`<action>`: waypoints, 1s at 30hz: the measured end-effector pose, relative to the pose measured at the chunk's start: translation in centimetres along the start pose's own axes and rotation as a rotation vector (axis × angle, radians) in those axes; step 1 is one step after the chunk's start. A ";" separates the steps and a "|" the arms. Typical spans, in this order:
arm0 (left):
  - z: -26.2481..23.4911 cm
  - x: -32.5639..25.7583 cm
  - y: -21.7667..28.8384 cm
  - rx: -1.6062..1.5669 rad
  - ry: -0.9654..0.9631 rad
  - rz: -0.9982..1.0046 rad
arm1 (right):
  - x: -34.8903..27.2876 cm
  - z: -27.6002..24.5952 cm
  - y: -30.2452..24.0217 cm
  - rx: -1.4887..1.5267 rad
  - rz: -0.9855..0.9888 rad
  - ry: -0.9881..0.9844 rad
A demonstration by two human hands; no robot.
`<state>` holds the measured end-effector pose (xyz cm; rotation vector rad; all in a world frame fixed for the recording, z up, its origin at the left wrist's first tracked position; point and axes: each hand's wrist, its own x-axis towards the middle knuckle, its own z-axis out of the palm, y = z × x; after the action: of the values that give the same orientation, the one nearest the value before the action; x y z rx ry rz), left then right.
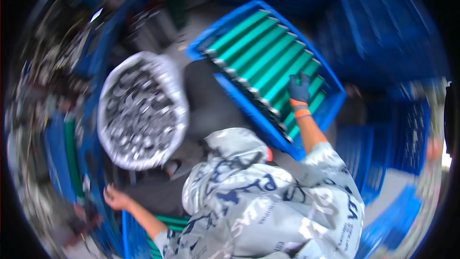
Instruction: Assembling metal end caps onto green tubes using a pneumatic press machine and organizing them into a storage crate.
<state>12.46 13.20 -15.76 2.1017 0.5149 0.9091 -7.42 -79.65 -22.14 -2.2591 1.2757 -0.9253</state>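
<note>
My right hand (299,90) wears a dark blue glove with an orange cuff. Its fingers are spread and lie flat on the green tubes (268,55) that fill a blue plastic crate (249,108) in rows, near the crate's right end. It grips nothing. My left hand (114,197) is bare and stretched out to the lower left, by the rim of another blue crate (125,232). Blur hides whether it holds the rim. A grey printed shirt (268,206) covers the torso between both arms.
A white sack (177,115) full of shiny metal ring-shaped parts stands open to the left of the crate. Stacked blue crates (397,139) rise on the right and at the back. Racks with metal parts (43,96) line the left side. Grey floor (211,106) shows between sack and crate.
</note>
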 end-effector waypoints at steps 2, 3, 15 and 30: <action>-3.8 -2.0 2.8 0.589 0.069 0.441 | -0.8 3.9 -13.1 0.380 -0.237 -0.134; -5.2 -3.3 3.4 0.591 0.052 0.320 | -2.9 4.3 -21.2 0.600 -0.187 -0.299; -26.6 -29.4 -24.9 0.598 -0.003 -1.101 | -31.0 18.7 -47.9 0.199 -1.572 -1.125; -23.4 -26.4 -21.5 0.710 -0.316 -1.356 | -34.2 15.8 -48.4 0.011 -1.993 -1.196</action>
<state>-23.72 21.96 -33.60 1.7281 1.9190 -0.4481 20.33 -25.32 -16.02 -2.5576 -1.6753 0.2937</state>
